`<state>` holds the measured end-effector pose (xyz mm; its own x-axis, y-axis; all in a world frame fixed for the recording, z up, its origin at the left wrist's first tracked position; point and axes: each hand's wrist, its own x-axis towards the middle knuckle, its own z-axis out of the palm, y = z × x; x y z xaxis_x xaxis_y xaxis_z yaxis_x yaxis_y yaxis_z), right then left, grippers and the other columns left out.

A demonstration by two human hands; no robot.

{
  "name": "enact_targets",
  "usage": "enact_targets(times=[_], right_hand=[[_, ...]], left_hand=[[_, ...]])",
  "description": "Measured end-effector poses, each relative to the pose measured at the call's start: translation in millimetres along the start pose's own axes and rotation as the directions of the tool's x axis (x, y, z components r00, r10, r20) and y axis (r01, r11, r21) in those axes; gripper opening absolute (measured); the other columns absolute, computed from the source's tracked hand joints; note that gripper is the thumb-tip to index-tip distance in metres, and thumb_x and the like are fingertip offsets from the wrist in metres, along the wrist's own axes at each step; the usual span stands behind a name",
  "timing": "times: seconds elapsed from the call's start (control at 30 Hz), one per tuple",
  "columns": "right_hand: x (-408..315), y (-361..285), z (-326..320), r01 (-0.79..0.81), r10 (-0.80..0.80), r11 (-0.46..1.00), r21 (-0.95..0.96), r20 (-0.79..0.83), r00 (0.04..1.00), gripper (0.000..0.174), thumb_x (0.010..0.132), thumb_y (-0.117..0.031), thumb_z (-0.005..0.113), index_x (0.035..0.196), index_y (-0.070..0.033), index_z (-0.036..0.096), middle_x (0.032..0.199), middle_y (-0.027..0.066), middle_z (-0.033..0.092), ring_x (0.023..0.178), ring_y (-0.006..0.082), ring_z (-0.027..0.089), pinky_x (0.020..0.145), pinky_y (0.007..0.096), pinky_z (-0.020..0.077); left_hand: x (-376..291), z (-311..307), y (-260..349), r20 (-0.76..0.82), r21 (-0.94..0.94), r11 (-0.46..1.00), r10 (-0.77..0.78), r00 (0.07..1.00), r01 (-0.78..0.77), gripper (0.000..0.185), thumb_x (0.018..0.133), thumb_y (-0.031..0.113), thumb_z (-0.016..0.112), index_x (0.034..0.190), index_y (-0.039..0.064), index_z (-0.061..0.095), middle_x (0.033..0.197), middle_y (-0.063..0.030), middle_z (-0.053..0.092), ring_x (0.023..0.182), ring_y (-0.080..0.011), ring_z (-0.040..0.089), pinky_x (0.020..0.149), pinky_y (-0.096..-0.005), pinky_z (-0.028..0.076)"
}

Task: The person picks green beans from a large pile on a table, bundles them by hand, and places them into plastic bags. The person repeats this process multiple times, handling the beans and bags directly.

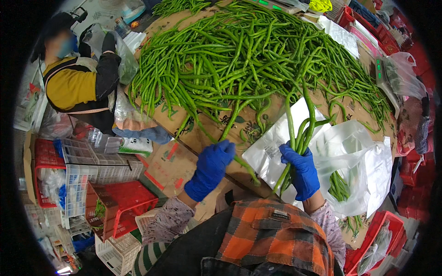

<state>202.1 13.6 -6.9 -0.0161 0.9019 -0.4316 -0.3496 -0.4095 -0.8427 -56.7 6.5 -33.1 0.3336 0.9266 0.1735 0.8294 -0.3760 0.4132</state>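
Observation:
My left hand, in a blue glove, is closed around a few long green beans above the near edge of the cardboard-covered table. Their lower ends stick out towards my right hand. My right hand, also gloved in blue, grips a small upright bunch of long green beans over a flat white plastic bag. Right beside that hand lies an opened translucent plastic bag with several beans in it. Beyond both hands spreads a large heap of green beans.
A person at the left handles a clear plastic bag. Digital scales stand at the right edge. Red crates and white crates stand low at the left. Another red crate is at the lower right.

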Motion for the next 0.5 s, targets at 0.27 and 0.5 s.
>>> enact_targets(times=[0.27, 0.5], right_hand=[[-15, -12, 17, -0.097, 0.058, 0.983, 0.153, 0.241, 0.969, 0.028, 0.087, -0.01, 0.067, 0.11, 0.002, 0.058, 0.111, 0.0167, 0.066, 0.096, 0.0238, 0.065, 0.089, 0.0362, 0.0519], [-11, -10, 5, 0.057, -0.055, 0.989, 0.133, -0.021, 0.998, 0.029, 0.083, -0.005, 0.069, 0.109, 0.0, 0.058, 0.104, 0.0135, 0.068, 0.081, 0.0186, 0.064, 0.076, 0.0298, 0.052]], left_hand=[[22, 23, 64, -0.187, -0.436, 0.796, 0.376, 0.908, -0.42, 0.04, 0.085, 0.003, 0.057, 0.125, -0.001, 0.055, 0.118, -0.0218, 0.06, 0.094, -0.0353, 0.063, 0.081, -0.0414, 0.052], [32, 14, 36, -0.391, -0.276, 0.949, 0.033, 0.92, -0.151, 0.024, 0.083, 0.014, 0.067, 0.101, -0.001, 0.062, 0.097, -0.0208, 0.065, 0.085, -0.0379, 0.063, 0.072, -0.0439, 0.051]])
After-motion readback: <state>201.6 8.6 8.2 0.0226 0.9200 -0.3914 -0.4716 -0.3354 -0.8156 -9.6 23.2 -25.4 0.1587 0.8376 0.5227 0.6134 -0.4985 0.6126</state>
